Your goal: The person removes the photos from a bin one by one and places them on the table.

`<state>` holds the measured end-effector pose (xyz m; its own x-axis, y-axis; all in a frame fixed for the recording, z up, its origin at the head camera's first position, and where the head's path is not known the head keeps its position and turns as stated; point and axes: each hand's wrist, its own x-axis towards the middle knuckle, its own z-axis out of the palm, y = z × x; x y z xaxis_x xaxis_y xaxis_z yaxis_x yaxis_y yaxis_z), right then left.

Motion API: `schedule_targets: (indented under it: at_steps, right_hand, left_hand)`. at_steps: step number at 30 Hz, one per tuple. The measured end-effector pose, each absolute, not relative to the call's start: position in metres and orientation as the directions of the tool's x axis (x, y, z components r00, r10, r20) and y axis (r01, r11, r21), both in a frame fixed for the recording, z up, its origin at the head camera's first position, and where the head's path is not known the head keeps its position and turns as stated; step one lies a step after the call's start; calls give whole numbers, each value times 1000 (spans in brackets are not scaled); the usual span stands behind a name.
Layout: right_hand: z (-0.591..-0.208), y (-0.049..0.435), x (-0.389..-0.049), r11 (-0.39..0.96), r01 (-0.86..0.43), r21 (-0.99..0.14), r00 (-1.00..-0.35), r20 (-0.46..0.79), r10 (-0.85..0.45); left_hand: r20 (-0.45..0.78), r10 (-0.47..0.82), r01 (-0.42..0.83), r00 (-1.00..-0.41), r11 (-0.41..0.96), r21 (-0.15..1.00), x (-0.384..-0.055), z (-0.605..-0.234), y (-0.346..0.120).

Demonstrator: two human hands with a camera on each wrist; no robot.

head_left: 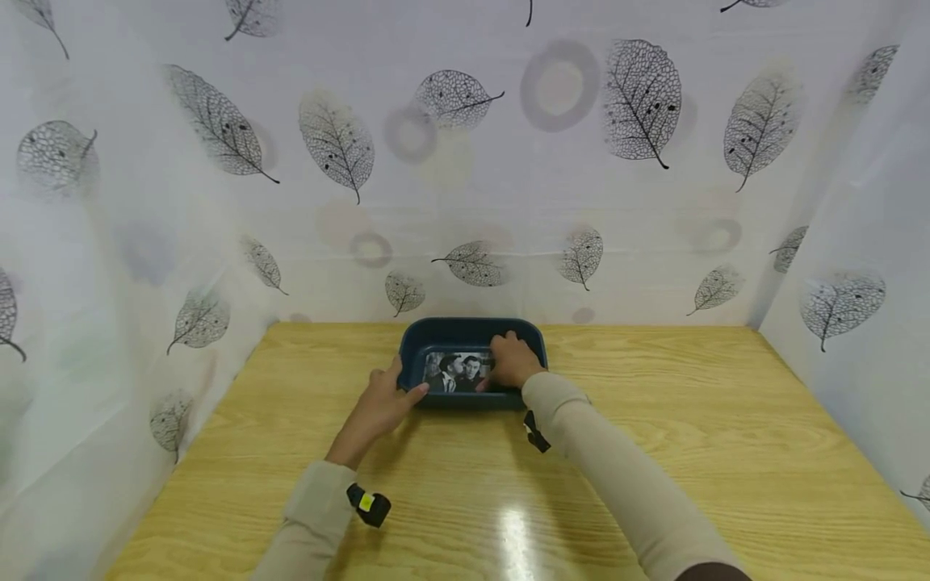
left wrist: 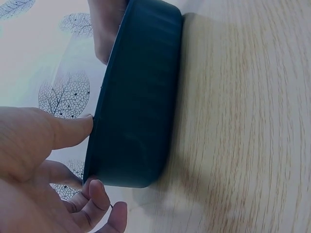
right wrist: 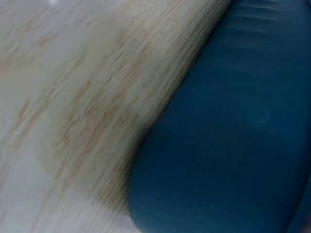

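A dark blue plastic basin (head_left: pixel 465 401), rectangular with rounded corners, sits at the back of the table. Inside it lies a black-and-white photo card (head_left: pixel 454 373) showing two people. My left hand (head_left: pixel 381 401) holds the basin's front left corner, its thumb on the front rim and its fingers around the end wall; the left wrist view shows this grip on the basin (left wrist: pixel 136 97) closely. Reaching over the front right rim, my right hand (head_left: pixel 514 361) grips the card's right end, thumb low and curled fingers above. In the right wrist view only the basin's outer wall (right wrist: pixel 218 145) shows clearly.
The wood-grain table (head_left: pixel 690 420) extends to both sides of the basin and in front of it. A pale curtain with a leaf print (head_left: pixel 472 202) hangs right behind the basin and along both sides. Each sleeve cuff carries a small black device (head_left: pixel 369 506).
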<state>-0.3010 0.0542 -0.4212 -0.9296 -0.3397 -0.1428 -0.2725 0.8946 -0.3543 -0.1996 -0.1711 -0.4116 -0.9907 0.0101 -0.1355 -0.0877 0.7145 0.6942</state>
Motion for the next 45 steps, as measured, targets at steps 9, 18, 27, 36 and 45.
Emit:
schedule_targets:
  at_steps: [9, 18, 27, 36, 45]
  right_hand:
    - [-424, 53, -305, 868, -227, -441, -954, -77, -289]
    - [-420, 53, -307, 797, -230, -559, -959, -11, -285]
    - [-405, 63, -306, 693, -284, -662, -943, 63, -326]
    - [-373, 77, -307, 593, -303, -746, -937, 118, -330]
    - [-347, 114, -305, 568, -242, -787, -960, 109, -258]
  left_hand:
    - [-129, 10, -84, -992, 711, 698, -200, -411, -170]
    - [-133, -1, -94, -991, 719, 688, -200, -411, -170]
    - [-143, -4, -104, -990, 703, 704, -201, -412, -169]
    - [-147, 3, -102, -989, 706, 701, -201, -412, -172]
    - [-161, -3, -116, -987, 707, 698, -202, -412, -171]
